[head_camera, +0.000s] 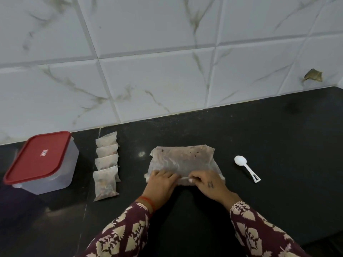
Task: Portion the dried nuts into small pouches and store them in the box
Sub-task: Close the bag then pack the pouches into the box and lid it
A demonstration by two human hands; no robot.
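A large clear bag of dried nuts lies flat on the black counter, its near edge rolled up. My left hand presses on that rolled edge at the left. My right hand pinches the roll at the middle. Several small filled pouches lie in an overlapping row to the left of the bag. Further left stands a clear plastic box with a red lid, closed.
A white plastic spoon lies on the counter to the right of the bag. A white marbled tile wall rises behind the counter, with a chipped spot at the far right.
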